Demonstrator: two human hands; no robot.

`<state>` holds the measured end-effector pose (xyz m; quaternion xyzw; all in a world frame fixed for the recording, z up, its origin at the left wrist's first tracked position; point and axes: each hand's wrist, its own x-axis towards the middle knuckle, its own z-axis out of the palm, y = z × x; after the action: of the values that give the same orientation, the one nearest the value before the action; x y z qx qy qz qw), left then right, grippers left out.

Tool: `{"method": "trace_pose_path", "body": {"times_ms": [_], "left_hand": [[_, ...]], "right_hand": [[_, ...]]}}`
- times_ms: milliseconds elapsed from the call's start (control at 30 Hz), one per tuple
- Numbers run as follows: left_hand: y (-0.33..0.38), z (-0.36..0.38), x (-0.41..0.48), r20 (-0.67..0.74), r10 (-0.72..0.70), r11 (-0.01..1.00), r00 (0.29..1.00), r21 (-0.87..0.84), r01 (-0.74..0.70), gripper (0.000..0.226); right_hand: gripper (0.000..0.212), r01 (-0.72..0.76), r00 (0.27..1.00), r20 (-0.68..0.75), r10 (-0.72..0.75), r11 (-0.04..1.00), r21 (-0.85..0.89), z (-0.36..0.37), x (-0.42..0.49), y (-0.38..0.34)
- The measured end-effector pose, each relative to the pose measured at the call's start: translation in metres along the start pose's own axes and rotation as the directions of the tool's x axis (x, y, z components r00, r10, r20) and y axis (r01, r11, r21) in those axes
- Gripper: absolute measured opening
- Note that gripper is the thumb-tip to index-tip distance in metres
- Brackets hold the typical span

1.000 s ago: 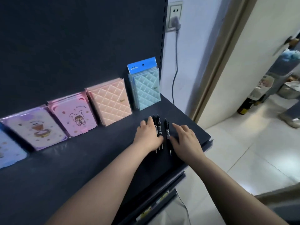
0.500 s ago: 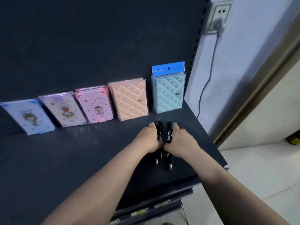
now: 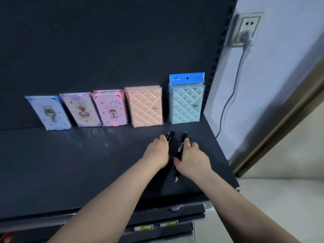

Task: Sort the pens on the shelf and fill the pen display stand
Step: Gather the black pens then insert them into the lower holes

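Black pens (image 3: 181, 146) on the dark shelf (image 3: 87, 163), right of centre, long axes running roughly six to twelve o'clock with a slight lean toward one o'clock, tips pointing back at six. Left hand (image 3: 157, 153) curled around the left-hand pens, their clicker ends poking out at twelve o'clock beyond the knuckles; exact count in that fist impossible to tell. Right hand (image 3: 191, 158) wrapped around one pen, thumb at its nine o'clock side, the tip sticking out below the palm toward six. Both grips narrow and closed on pens, fists nearly touching at the thumbs. Whether the pens rest on the shelf or hang just clear of it: unclear.

Row of notebooks (image 3: 144, 106) leaning against the back panel at twelve o'clock, the blue quilted one (image 3: 186, 104) nearest, just beyond the clicker ends. No display stand anywhere in view, so probably gathering first, carrying next. Pens already parallel and side by side, so likely only a small sideways closing needed to merge both bundles, the right hand marginally nearer the shelf's three o'clock edge.
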<state>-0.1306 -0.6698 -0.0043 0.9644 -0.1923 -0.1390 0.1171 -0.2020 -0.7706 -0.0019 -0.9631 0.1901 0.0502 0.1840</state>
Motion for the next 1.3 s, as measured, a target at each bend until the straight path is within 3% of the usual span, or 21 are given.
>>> {"method": "trace_pose_path", "body": {"times_ms": [67, 167, 200, 267, 333, 367, 433, 533, 667, 767, 900, 1067, 1167, 1300], "left_hand": [[-0.017, 0.002, -0.009, -0.088, 0.028, 0.997, 0.996, -0.066, -0.034, 0.027], [-0.051, -0.002, -0.027, -0.162, -0.087, 0.900, 0.983, -0.437, 0.008, 0.017], [-0.061, -0.006, -0.034, -0.122, -0.159, 0.784, 0.980, -0.618, 0.050, 0.017], [-0.085, -0.018, -0.055, 0.027, -0.229, 0.398, 0.973, -0.909, 0.119, 0.019], [-0.110, -0.034, -0.080, 0.095, -0.180, 0.055, 0.979, -0.993, 0.106, 0.018], [-0.120, -0.042, -0.091, 0.093, -0.149, -0.065, 0.984, -0.994, 0.084, 0.019], [-0.145, -0.053, -0.117, 0.077, -0.141, -0.207, 0.987, -0.977, 0.046, 0.023], [-0.187, -0.065, -0.154, 0.039, -0.191, -0.232, 0.981, -0.973, -0.007, 0.022], [-0.268, -0.081, -0.216, 0.003, -0.266, -0.228, 0.964, -0.972, -0.060, 0.018], [-0.333, -0.094, -0.267, -0.017, -0.308, -0.248, 0.951, -0.964, -0.097, 0.016], [-0.429, -0.104, -0.340, -0.071, -0.371, -0.235, 0.926, -0.957, -0.168, 0.016], [-0.529, -0.109, -0.416, -0.087, -0.546, -0.210, 0.833, -0.949, -0.237, 0.011], [-0.580, -0.113, -0.443, -0.105, -0.642, -0.172, 0.760, -0.946, -0.276, 0.019], [-0.623, -0.115, -0.456, -0.161, -0.734, -0.123, 0.660, -0.924, -0.362, 0.012]], "right_hand": [[0.071, 0.016, 1.000, -0.010, -0.016, 1.000, -0.019, 0.006, 0.003, -0.008], [0.070, 0.058, 0.998, 0.002, -0.058, 0.992, -0.112, 0.015, 0.007, -0.024], [0.070, 0.083, 0.996, 0.004, -0.084, 0.982, -0.170, 0.017, 0.008, -0.027], [0.059, 0.158, 0.987, -0.013, -0.162, 0.975, -0.155, 0.019, 0.008, -0.035], [0.033, 0.278, 0.961, -0.064, -0.271, 0.947, 0.162, 0.018, 0.005, -0.053], [0.020, 0.298, 0.953, -0.078, -0.292, 0.870, 0.392, 0.014, 0.001, -0.065], [0.015, 0.213, 0.948, -0.010, -0.319, 0.607, 0.766, 0.008, -0.014, -0.108], [0.016, 0.035, 0.902, 0.118, -0.414, 0.342, 0.939, 0.012, -0.038, -0.180], [0.011, -0.129, 0.816, 0.244, -0.525, 0.246, 0.961, 0.046, -0.077, -0.291], [0.011, -0.188, 0.717, 0.343, -0.606, 0.305, 0.933, 0.084, -0.120, -0.371], [0.015, -0.127, 0.576, 0.393, -0.717, 0.397, 0.909, 0.144, -0.178, -0.475], [0.022, -0.119, 0.421, 0.414, -0.807, 0.403, 0.907, 0.199, -0.238, -0.578], [0.028, -0.128, 0.394, 0.429, -0.813, 0.414, 0.901, 0.226, -0.264, -0.630], [0.028, 0.014, 0.373, 0.427, -0.824, 0.465, 0.885, 0.260, -0.282, -0.684]]}}
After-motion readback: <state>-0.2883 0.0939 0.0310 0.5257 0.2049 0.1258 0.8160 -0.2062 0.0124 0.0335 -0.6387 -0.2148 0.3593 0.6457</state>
